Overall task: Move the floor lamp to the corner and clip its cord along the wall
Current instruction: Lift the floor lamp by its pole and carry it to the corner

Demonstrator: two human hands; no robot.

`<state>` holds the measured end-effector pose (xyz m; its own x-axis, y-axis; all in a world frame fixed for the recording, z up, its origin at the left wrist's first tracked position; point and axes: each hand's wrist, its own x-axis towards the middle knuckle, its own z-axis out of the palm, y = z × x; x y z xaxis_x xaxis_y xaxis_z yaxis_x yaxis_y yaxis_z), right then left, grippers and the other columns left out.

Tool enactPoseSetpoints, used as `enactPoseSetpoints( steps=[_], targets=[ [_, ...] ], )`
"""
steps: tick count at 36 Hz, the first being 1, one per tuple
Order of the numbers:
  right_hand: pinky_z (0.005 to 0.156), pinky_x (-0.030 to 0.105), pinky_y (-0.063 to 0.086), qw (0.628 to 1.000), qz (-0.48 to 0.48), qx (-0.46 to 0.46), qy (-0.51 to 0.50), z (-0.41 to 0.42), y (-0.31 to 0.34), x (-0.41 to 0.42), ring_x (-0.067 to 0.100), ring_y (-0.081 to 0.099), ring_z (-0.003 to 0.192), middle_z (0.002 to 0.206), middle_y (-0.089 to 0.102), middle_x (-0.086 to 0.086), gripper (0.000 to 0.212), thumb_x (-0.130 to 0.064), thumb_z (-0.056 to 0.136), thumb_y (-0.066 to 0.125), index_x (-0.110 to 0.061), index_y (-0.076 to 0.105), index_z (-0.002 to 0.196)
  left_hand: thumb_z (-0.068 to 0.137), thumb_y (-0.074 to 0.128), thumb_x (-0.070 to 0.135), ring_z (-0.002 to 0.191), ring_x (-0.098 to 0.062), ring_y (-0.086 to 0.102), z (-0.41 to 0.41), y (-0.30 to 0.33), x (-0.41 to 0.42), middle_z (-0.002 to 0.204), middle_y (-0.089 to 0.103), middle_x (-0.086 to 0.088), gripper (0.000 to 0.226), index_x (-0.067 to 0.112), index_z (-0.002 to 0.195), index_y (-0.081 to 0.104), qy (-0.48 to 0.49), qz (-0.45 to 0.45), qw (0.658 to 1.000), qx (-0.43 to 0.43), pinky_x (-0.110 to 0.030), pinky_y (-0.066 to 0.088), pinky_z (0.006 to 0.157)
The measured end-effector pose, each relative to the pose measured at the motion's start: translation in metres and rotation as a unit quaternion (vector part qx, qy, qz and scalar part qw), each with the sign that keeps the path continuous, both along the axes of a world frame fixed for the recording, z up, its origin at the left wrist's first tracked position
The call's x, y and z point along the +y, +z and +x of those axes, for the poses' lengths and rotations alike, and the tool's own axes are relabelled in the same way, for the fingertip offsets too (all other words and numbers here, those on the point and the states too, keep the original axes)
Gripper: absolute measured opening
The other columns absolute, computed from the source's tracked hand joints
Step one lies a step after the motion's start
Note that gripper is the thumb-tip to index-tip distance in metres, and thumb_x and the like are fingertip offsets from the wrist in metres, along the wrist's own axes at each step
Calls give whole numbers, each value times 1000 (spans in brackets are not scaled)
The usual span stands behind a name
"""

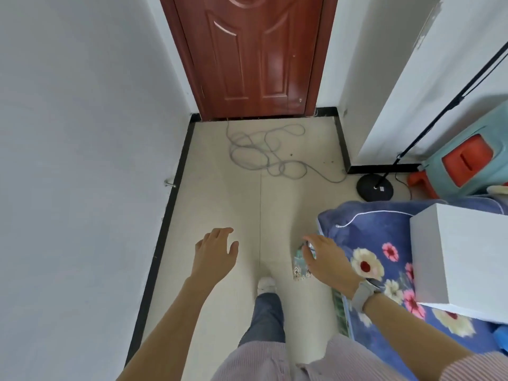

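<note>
1. White wall (68, 133) fills the left side; a black baseboard (165, 215) runs along its foot, with a small metal door stop (170, 184) just above it.
2. Left hand (215, 250) hovers over the pale tile floor (220, 188), fingers spread apart, holding nothing. Bare forearm runs down to the lower edge.
3. Red-brown panelled door (253, 56) stands shut at the far end of the passage.
4. Grey cable (264, 152) lies in loose tangled loops on the floor just in front of the door; one strand trails right toward the wall corner.
5. One foot in a white sock (266, 283) and a dark trouser leg show below, between the two arms.
6. Right hand (327, 259) is curled over a small patterned packet (301, 264), fingers closed on it. Contents of the packet cannot be told. A grey watch (364, 292) sits on that wrist.
7. Blue floral blanket (384, 257) covers a bed at lower right; a white box (461, 257) rests on it, closed, contents hidden.
8. Floor lamp (375, 187): round black base on the floor by the protruding wall corner, thin black pole leaning up to the right out of frame. Its thin black cord (404, 182) curves on the floor just right of the base.
9. Teal and orange plastic stool (467, 160) stands beside the lamp, far right.
</note>
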<state>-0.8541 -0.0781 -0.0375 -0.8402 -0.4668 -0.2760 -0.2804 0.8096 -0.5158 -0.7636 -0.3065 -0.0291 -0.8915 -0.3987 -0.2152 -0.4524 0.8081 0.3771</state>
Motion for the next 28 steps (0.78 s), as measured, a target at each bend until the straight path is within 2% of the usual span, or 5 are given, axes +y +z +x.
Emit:
enactPoseSetpoints(
  steps=[3, 5, 14, 21, 28],
  targets=[
    [75, 34, 38, 1000, 5, -1, -22, -68, 11, -28, 32, 54, 100, 114, 61, 14, 26, -18, 92, 40, -6, 54, 111, 93, 44, 29, 117, -23, 49, -87, 11, -26, 132, 52, -3, 38, 17, 130, 45, -57, -13, 998, 5, -38, 33, 101],
    [71, 36, 37, 999, 17, 21, -32, -110, 22, -42, 35, 56, 94, 108, 64, 16, 24, -17, 92, 39, -4, 55, 106, 94, 43, 29, 118, -23, 48, -141, 19, -37, 133, 51, -3, 38, 17, 130, 44, -83, -10, 996, 8, -38, 33, 102],
    [78, 41, 41, 990, 25, 37, -130, -263, 33, -54, 36, 54, 98, 103, 63, 11, 19, -16, 90, 40, -12, 57, 98, 95, 39, 28, 121, -21, 45, -349, 32, -41, 134, 51, -3, 37, 18, 130, 45, -178, 45, 983, 10, -36, 33, 101],
    [82, 40, 46, 969, -27, 26, -245, -385, 17, -34, 33, 56, 100, 112, 63, 13, 29, -16, 91, 40, -10, 58, 113, 93, 43, 25, 113, -25, 50, -489, 21, -20, 125, 55, -9, 35, 14, 125, 50, -224, 91, 970, 9, -42, 41, 98],
    [78, 38, 49, 934, -54, 31, -353, -487, 11, 6, 27, 59, 94, 108, 65, 10, 29, -18, 91, 41, -13, 59, 114, 93, 43, 25, 113, -24, 51, -631, 30, 30, 126, 55, -7, 35, 16, 126, 49, -332, 75, 940, 19, -38, 42, 96]
  ],
)
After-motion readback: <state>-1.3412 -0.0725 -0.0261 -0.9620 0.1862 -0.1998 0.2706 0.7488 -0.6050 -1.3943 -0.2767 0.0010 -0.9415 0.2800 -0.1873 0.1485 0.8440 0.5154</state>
